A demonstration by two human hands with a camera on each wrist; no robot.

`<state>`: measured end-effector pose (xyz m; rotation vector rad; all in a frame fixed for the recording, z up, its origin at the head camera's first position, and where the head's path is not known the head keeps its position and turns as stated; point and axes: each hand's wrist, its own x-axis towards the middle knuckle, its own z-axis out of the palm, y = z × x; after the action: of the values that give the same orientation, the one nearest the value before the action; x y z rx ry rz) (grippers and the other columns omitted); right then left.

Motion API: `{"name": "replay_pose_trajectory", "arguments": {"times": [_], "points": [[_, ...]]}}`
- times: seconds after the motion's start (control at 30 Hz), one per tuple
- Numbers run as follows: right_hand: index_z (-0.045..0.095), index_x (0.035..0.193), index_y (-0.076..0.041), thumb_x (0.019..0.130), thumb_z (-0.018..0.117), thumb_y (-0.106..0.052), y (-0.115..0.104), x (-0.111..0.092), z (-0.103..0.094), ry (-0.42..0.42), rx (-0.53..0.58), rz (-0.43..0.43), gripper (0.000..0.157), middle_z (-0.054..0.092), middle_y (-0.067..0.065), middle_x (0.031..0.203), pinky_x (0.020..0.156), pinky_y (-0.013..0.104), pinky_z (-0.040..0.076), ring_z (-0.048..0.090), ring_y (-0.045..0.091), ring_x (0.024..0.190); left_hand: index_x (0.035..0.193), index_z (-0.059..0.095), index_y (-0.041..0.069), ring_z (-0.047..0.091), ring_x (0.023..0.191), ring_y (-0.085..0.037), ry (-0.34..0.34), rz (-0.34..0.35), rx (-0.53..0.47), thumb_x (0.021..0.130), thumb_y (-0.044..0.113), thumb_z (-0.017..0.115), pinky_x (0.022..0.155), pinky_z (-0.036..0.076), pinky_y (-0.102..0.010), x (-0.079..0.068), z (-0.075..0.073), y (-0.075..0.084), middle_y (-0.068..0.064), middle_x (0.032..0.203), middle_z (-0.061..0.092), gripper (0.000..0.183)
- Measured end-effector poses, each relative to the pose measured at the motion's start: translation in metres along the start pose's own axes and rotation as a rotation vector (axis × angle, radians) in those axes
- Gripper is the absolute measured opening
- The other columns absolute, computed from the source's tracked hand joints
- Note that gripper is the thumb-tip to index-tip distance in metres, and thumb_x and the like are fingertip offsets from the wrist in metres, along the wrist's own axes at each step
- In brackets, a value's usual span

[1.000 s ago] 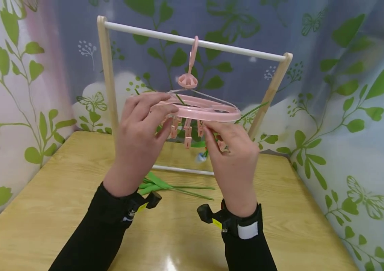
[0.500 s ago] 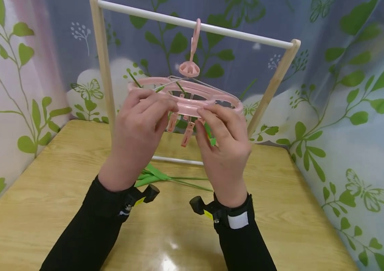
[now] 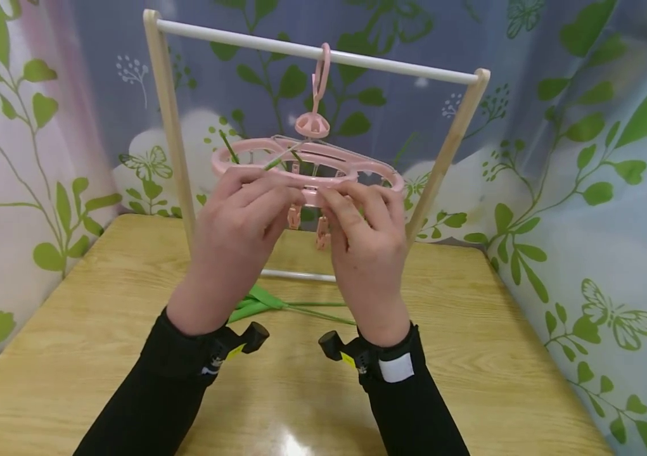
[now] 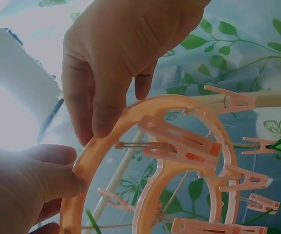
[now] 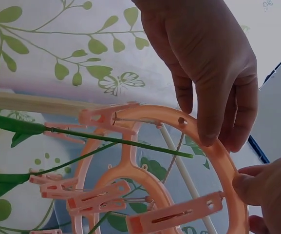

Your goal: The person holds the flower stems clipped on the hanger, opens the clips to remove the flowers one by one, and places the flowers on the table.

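A pink clip hanger (image 3: 377, 166) with two joined rings and dangling pegs hangs from a white rail (image 3: 243, 40) by its hook (image 3: 323, 69). My left hand (image 3: 240, 231) pinches the front rim between thumb and fingers. Beside it, my right hand (image 3: 369, 244) pinches the same rim. The right wrist view shows both the left hand (image 5: 206, 63) and right hand (image 5: 274, 187) at the rim, with a green artificial stem (image 5: 106, 139) caught in a peg (image 5: 106, 117). Several pegs, such as one peg (image 4: 179, 146) in the left wrist view, hang below the ring.
Wooden posts (image 3: 168, 107) hold up the rail, with a lower white bar (image 3: 300, 275) between them. Green artificial stems (image 3: 312, 310) with leaves lie on the wooden table (image 3: 101, 354) behind my wrists. A leaf-patterned curtain (image 3: 574, 190) surrounds the table.
My right hand has moved left from the pegs under the ring onto its front rim. The hanger has turned and tilted, and the blue flower seen below it earlier is now hidden.
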<state>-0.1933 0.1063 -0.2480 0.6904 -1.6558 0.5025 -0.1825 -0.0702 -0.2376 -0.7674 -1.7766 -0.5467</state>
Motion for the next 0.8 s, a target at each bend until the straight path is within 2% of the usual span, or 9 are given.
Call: {"name": "replay_pose_trajectory", "arguments": {"times": [0.17, 0.27, 0.4, 0.47, 0.57, 0.67, 0.8], "points": [[0.075, 0.107, -0.004, 0.097, 0.064, -0.011, 0.004, -0.002, -0.001, 0.004, -0.025, 0.029, 0.017, 0.07, 0.013, 0.106, 0.09, 0.041, 0.047, 0.057, 0.035, 0.097, 0.11, 0.074, 0.007, 0.063, 0.101, -0.031, 0.019, -0.054, 0.008, 0.088, -0.001, 0.073, 0.092, 0.05, -0.039, -0.003, -0.001, -0.007, -0.01, 0.107, 0.075, 0.024], [0.075, 0.108, -0.004, 0.098, 0.063, -0.011, 0.006, -0.001, -0.002, 0.005, -0.021, 0.035, 0.017, 0.069, 0.013, 0.107, 0.093, 0.041, 0.046, 0.057, 0.035, 0.099, 0.109, 0.075, 0.006, 0.063, 0.098, -0.031, 0.026, -0.063, 0.011, 0.086, -0.002, 0.074, 0.098, 0.048, -0.04, -0.003, -0.003, -0.01, -0.01, 0.103, 0.075, 0.024], [0.075, 0.11, -0.005, 0.097, 0.065, -0.01, 0.004, 0.0, -0.002, -0.001, -0.016, 0.013, 0.018, 0.069, 0.013, 0.11, 0.093, 0.041, 0.045, 0.057, 0.035, 0.101, 0.108, 0.076, 0.006, 0.064, 0.097, -0.03, 0.018, -0.031, 0.024, 0.089, 0.0, 0.071, 0.1, 0.047, -0.039, -0.003, -0.004, -0.01, -0.009, 0.101, 0.076, 0.021], [0.075, 0.111, -0.006, 0.095, 0.067, -0.011, 0.001, 0.0, -0.001, -0.002, -0.023, -0.003, 0.018, 0.07, 0.012, 0.109, 0.093, 0.041, 0.046, 0.058, 0.034, 0.1, 0.108, 0.077, 0.007, 0.064, 0.097, -0.029, 0.014, -0.008, 0.024, 0.091, 0.001, 0.069, 0.094, 0.05, -0.037, -0.003, -0.002, -0.007, -0.008, 0.102, 0.076, 0.02], [0.076, 0.11, -0.007, 0.093, 0.07, -0.012, -0.003, 0.0, 0.0, 0.004, -0.038, -0.021, 0.018, 0.07, 0.011, 0.108, 0.091, 0.042, 0.047, 0.06, 0.032, 0.099, 0.108, 0.077, 0.008, 0.065, 0.098, -0.029, 0.001, 0.027, 0.02, 0.093, 0.001, 0.066, 0.093, 0.05, -0.037, -0.004, 0.001, -0.003, -0.007, 0.105, 0.076, 0.02], [0.076, 0.108, -0.006, 0.092, 0.072, -0.012, -0.003, 0.0, 0.001, 0.005, -0.038, -0.016, 0.017, 0.07, 0.012, 0.107, 0.091, 0.042, 0.048, 0.061, 0.032, 0.099, 0.109, 0.076, 0.008, 0.064, 0.101, -0.029, -0.008, 0.028, 0.007, 0.092, 0.003, 0.068, 0.094, 0.05, -0.036, -0.004, 0.003, 0.0, -0.007, 0.107, 0.075, 0.02], [0.074, 0.108, -0.002, 0.094, 0.07, -0.012, -0.001, 0.0, -0.001, -0.021, -0.017, 0.019, 0.018, 0.069, 0.014, 0.109, 0.094, 0.041, 0.046, 0.06, 0.033, 0.103, 0.112, 0.075, 0.008, 0.063, 0.102, -0.029, -0.005, -0.007, -0.017, 0.088, 0.002, 0.073, 0.093, 0.051, -0.037, -0.005, 0.003, -0.002, -0.008, 0.109, 0.074, 0.024]]}}
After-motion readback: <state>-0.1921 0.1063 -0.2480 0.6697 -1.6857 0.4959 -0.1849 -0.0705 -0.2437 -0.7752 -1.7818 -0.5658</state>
